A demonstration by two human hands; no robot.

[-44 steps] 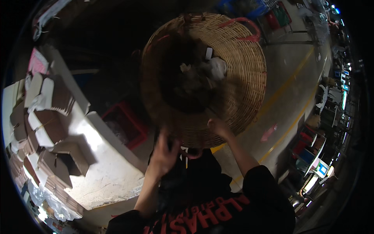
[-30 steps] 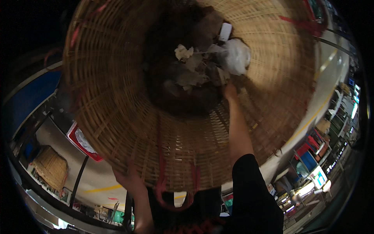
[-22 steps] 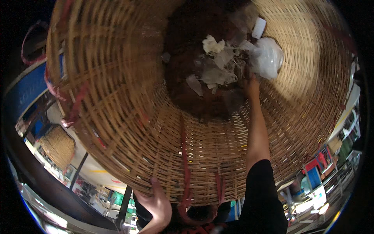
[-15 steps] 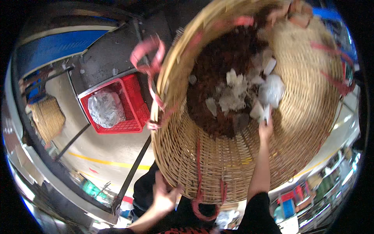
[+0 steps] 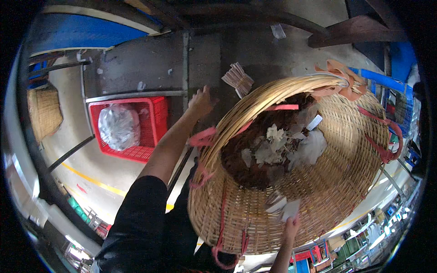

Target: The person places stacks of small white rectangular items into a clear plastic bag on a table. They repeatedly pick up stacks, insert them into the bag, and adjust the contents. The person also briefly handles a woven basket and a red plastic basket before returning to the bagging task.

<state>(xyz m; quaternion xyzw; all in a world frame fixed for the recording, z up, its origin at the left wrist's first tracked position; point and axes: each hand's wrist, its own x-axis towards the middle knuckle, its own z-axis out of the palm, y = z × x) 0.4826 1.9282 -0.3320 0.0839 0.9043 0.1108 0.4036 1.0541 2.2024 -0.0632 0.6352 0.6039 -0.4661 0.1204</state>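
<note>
A large woven wicker basket (image 5: 273, 223) fills the middle and right, its mouth facing me. Inside lie dark brown loose material (image 5: 241, 166) and crumpled whitish scraps (image 5: 275, 145). Low inside the near wall, my right hand (image 5: 290, 226) is closed on a flat white piece (image 5: 291, 210), and another pale piece (image 5: 276, 202) is just beside it. My left hand (image 5: 201, 104) reaches out past the basket's left rim over the dark surface, fingers apart and holding nothing. To its right lies a tied bundle of thin sticks (image 5: 237, 79).
A red plastic crate (image 5: 157, 123) holding a filled clear plastic bag (image 5: 119, 127) stands at left. Another woven basket (image 5: 44, 113) is at the far left. Dark metal bars (image 5: 185, 68) frame the area, and pink straps (image 5: 384, 148) hang from the big basket.
My left hand has left the basket's near rim and stretched far forward. My right hand has drawn back toward me with the white piece. The basket sits lower in view; the stick bundle shows.
</note>
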